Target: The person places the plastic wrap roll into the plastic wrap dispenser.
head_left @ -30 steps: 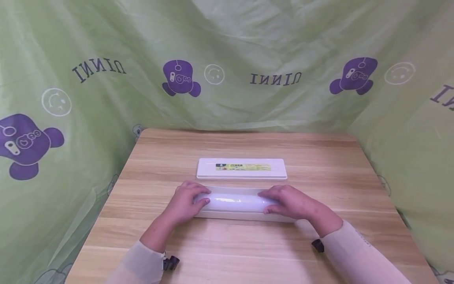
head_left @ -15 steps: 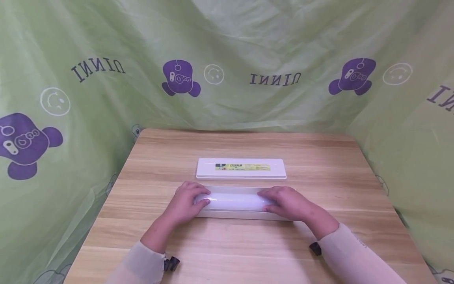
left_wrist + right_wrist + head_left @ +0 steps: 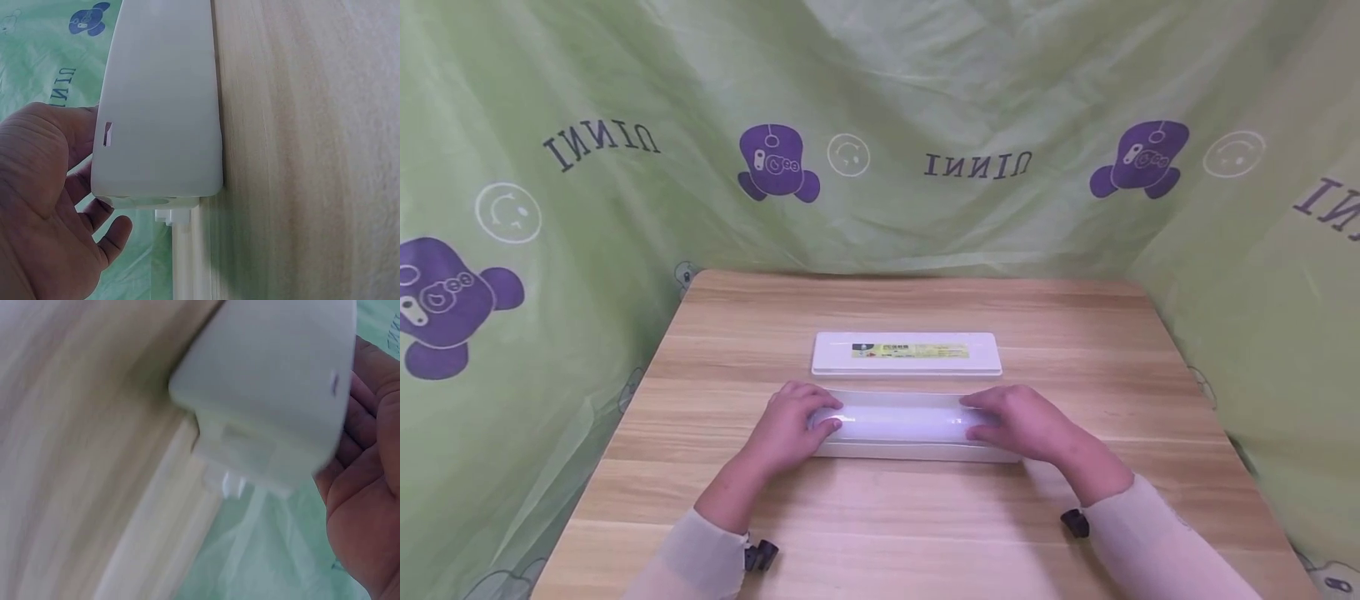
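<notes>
Left hand (image 3: 792,427) and right hand (image 3: 1028,423) curl thumbs and fingers round the ends of the roll (image 3: 898,422), probably for balance; how firmly, can't tell. It lies inside the box (image 3: 917,452), lid (image 3: 906,365) laid on the far side, leaving reaching room.

This looks like a curtained-off booth, though what room surrounds it cannot be told. Green cloth (image 3: 895,67) hangs in folds from nine o'clock through twelve to three, printed with purple figures (image 3: 775,165), smiley faces (image 3: 848,155) and dark lettering (image 3: 976,165). Within stands a wood-grain table (image 3: 1067,325), its far corners at ten and two
</notes>
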Available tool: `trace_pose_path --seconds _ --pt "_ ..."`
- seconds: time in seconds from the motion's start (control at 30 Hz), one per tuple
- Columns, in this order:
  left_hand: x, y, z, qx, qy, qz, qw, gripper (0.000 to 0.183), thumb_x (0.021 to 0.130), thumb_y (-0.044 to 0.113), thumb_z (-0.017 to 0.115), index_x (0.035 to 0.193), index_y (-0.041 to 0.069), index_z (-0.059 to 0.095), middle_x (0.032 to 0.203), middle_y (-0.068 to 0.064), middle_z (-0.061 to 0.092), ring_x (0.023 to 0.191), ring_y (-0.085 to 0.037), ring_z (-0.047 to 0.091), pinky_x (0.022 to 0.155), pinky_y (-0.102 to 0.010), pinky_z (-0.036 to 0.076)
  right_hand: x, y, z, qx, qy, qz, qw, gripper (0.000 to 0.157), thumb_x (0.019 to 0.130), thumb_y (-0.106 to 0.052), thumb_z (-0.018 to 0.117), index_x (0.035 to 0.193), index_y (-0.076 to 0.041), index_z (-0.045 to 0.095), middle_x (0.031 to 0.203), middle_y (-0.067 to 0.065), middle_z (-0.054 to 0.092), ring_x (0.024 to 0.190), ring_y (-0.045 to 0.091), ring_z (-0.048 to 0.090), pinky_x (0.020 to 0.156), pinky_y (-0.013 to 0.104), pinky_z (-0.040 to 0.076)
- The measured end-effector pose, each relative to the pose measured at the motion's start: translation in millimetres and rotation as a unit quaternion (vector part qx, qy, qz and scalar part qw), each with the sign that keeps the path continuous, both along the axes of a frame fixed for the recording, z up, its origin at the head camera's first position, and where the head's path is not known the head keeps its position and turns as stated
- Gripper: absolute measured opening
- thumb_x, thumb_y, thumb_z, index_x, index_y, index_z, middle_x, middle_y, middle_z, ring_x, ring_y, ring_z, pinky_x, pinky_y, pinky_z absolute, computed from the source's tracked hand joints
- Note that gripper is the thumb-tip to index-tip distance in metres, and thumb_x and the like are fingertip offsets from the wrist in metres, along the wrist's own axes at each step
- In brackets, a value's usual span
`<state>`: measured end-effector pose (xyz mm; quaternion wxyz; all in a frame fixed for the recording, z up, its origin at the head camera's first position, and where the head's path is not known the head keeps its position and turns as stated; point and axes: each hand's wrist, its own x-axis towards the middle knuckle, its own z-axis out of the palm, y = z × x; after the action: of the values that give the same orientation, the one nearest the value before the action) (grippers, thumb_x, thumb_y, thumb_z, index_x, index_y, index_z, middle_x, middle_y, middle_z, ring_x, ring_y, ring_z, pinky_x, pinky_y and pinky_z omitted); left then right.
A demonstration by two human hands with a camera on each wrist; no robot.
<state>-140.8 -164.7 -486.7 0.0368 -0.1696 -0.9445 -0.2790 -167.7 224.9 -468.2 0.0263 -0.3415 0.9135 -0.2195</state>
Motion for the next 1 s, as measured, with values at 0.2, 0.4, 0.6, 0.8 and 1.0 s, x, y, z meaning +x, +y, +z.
trace_pose_path --seconds 0.2,0.4,0.6,0.8,1.0 --pt "-0.2 -2.3 -0.3 -0.008 0.002 0.001 1.0000 0.021 0.092 0.027 0.080 0.111 0.020 0.079 0.118 0.001 0.072 0.120 -0.026 0.056 0.103 -0.050 0.044 4.4 16.6 4.0 0.002 0.010 -0.012 1.000 0.046 0.086 -0.026 0.087 0.126 -0.008 0.075 0.120 0.004 0.075 0.111 0.024 0.070 0.098 0.046 0.056" --pt "-0.1 -1.9 -0.9 -0.006 0.006 -0.005 0.9999 0.020 0.092 0.026 0.080 0.111 0.019 0.079 0.118 0.000 0.072 0.120 -0.027 0.056 0.103 -0.050 0.044 9.9 26.6 -0.3 0.008 0.037 -0.006 0.999 0.043 0.084 -0.025 0.088 0.122 -0.008 0.076 0.117 0.002 0.074 0.108 0.021 0.069 0.095 0.044 0.057" --pt "0.5 0.4 -1.7 -0.002 0.005 -0.005 1.0000 0.021 0.092 0.027 0.081 0.111 0.020 0.079 0.119 0.001 0.072 0.120 -0.026 0.056 0.105 -0.050 0.043 13.6 30.1 -5.1 0.011 0.048 -0.007 0.999 0.037 0.086 -0.020 0.086 0.121 -0.010 0.076 0.122 0.002 0.073 0.114 0.024 0.067 0.100 0.046 0.055" --pt "0.5 0.0 -4.5 0.000 0.008 0.000 1.0000 0.023 0.091 0.028 0.082 0.112 0.021 0.079 0.120 0.003 0.072 0.119 -0.024 0.056 0.105 -0.050 0.044 15.0 29.9 -5.8 0.009 0.043 -0.019 0.999 0.037 0.086 -0.018 0.086 0.121 -0.011 0.076 0.122 0.002 0.074 0.114 0.025 0.068 0.099 0.048 0.056" --pt "1.2 -0.7 -2.5 0.003 0.005 -0.005 1.0000 0.023 0.092 0.027 0.081 0.113 0.020 0.079 0.121 0.002 0.072 0.120 -0.025 0.055 0.105 -0.049 0.045 17.4 29.3 -4.3 0.000 0.040 -0.025 0.999 0.039 0.086 -0.018 0.087 0.122 -0.010 0.076 0.123 0.002 0.073 0.116 0.026 0.068 0.100 0.048 0.055"
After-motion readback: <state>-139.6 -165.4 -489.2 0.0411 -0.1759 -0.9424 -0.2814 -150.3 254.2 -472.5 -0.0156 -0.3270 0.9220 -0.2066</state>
